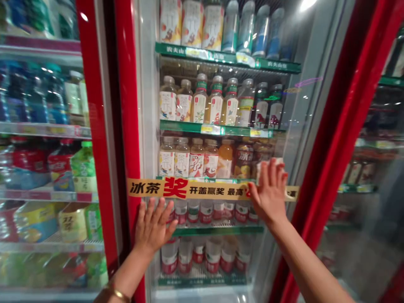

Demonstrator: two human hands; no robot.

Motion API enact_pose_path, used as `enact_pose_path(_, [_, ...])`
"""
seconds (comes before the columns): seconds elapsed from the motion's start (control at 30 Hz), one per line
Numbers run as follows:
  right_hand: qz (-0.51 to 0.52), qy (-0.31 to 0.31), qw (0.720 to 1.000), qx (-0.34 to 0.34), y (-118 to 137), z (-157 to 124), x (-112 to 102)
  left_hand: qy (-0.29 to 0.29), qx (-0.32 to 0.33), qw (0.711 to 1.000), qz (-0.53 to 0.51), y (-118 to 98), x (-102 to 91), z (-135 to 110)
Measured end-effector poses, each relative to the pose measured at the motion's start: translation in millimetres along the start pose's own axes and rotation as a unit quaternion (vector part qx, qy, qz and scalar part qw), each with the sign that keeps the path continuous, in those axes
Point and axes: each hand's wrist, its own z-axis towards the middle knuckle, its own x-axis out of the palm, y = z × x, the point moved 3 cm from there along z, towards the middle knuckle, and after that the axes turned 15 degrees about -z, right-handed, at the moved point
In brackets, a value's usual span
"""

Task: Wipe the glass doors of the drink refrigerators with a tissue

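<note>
My left hand (pixel 153 225) lies flat with fingers spread, at the lower left of the glass door (pixel 274 248), near the red frame (pixel 126 105). Just above its fingertips runs a beige sticker strip (pixel 206 192) with black and red characters. My right hand (pixel 269 189) is raised against the door's right side, fingers stretched out, covering part of the strip. A small white patch (pixel 279 161) shows around its fingertips; I cannot tell whether it is a cloth, paper or something behind the glass. Behind the door, shelves hold tea bottles (pixel 215 101) in rows.
Another cooler with drinks (pixel 55 162) stands to the left, behind a red post (pixel 94 105). At the right, a slanting red frame (pixel 342 139) borders a further cooler (pixel 356 181). Green shelf edges (pixel 277 64) carry price tags. Cups with red bases (pixel 213 256) fill the lower shelf.
</note>
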Motion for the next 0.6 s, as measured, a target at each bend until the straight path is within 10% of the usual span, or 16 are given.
enact_pose_path(0.13, [-0.056, -0.023, 0.991, 0.118, 31, -69, 2, 0.030, -0.015, 0.999, -0.041, -3, -4.5, 11])
enact_pose_path(0.27, [-0.038, -0.024, 0.984, -0.171, 133, -147, 3, 0.032, -0.018, 0.998, -0.050, -5, -7.8, 17])
enact_pose_path(0.33, [-0.039, -0.030, 0.970, -0.238, 125, -168, 3, 0.034, -0.022, 0.998, -0.047, -5, -7.1, 17])
enact_pose_path(0.5, [-0.074, -0.008, 0.992, 0.098, 5, -159, 10, 0.044, -0.006, 0.998, -0.037, -3, -5.4, 11])
enact_pose_path(0.6, [-0.077, 0.007, 0.970, 0.232, 14, -162, 14, 0.064, 0.004, 0.996, -0.065, 11, -1.8, -1])
